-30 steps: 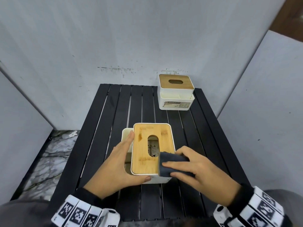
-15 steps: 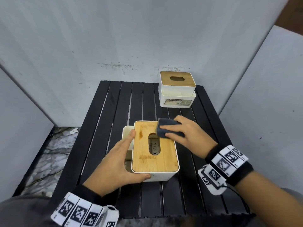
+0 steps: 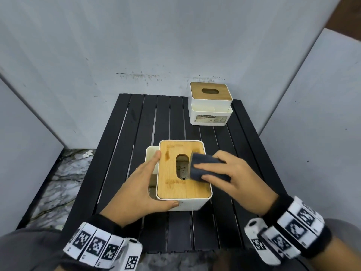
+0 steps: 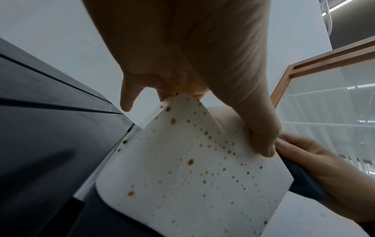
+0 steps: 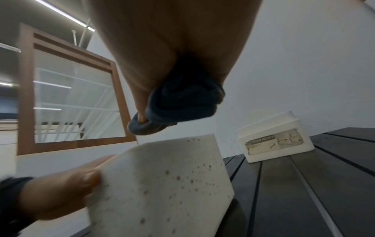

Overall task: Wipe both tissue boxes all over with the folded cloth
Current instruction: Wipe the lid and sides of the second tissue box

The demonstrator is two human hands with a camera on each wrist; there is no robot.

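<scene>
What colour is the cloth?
Dark blue-grey cloth, plain with no pattern; clearest in the head view.

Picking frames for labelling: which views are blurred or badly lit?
Head view: sharp, evenly lit, wide-angle bend at the walls. Left wrist view: left hand shadowed, spotted near tissue box crisp. Right wrist view: motion-smeared, folded cloth soft.

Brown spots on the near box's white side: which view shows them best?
Left wrist: the near box fills the frame, spots sharp. Right wrist shows them too, blurrier. Head view sees mostly the wooden lid, few spots.
</scene>
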